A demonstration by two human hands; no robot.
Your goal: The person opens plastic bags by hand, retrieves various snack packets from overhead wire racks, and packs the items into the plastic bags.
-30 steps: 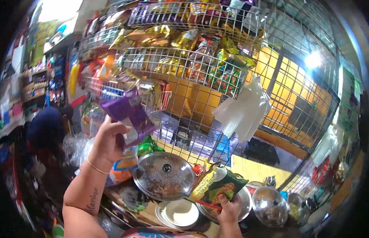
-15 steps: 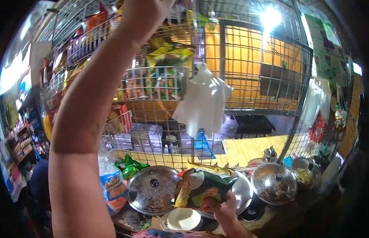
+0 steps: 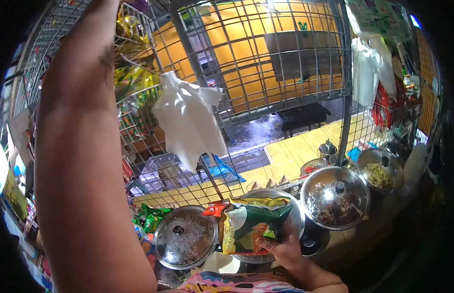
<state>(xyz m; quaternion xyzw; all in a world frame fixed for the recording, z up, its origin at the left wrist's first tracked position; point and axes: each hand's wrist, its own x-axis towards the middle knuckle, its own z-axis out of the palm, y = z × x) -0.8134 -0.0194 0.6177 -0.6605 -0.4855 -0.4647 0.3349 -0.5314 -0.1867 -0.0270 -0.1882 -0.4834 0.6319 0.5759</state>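
Observation:
My right hand point(image 3: 284, 248) is closed on the right edge of a dark green and yellow snack bag point(image 3: 249, 227), its thumb across the front. Behind that bag show the yellow top of another bag point(image 3: 261, 201) and a red corner point(image 3: 215, 209); whether these are in the same grip I cannot tell. The bags are above a steel-rimmed lid point(image 3: 297, 215). My left arm point(image 3: 83, 146) stretches up along the left side, beside the wire rack. Its hand is cut off by the top edge of the view.
Lidded pans, one with a black knob point(image 3: 185, 237) and one with dark food point(image 3: 335, 198), line the counter. Greenish food sits under another lid point(image 3: 378, 173). White plastic bags point(image 3: 188, 119) hang on the wire grille point(image 3: 280, 110). Green packets point(image 3: 151, 217) lie at left.
My view has turned to the right, so the grille and hanging bags appear further left. My left hand has gone out of view at the top. The right hand still holds the snack bag.

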